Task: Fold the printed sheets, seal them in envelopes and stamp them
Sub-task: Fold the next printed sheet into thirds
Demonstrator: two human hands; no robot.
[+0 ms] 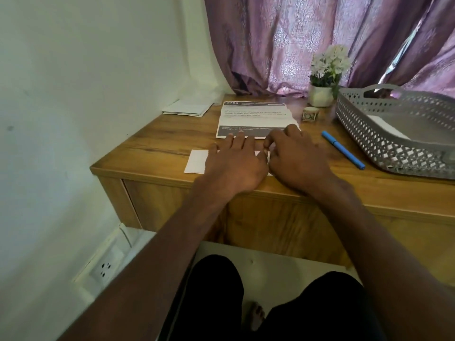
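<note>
Pressing folded sheet [197,161], long axis left-right

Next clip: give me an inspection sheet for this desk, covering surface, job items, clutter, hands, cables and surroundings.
Surface: wooden desk, grain finish.
Job's things: white folded paper near the front edge under both hands; printed sheets behind it; small stack of white envelopes at far left; small round stamp; blue pen.
Clutter: grey perforated plastic basket with white paper inside; white pot of white flowers.
Hands: left hand flat on the folded paper; right hand with fingers curled at its edge.
Cables: nothing seen.
Surroundings: purple patterned curtain, white wall, wall socket low at left.
</note>
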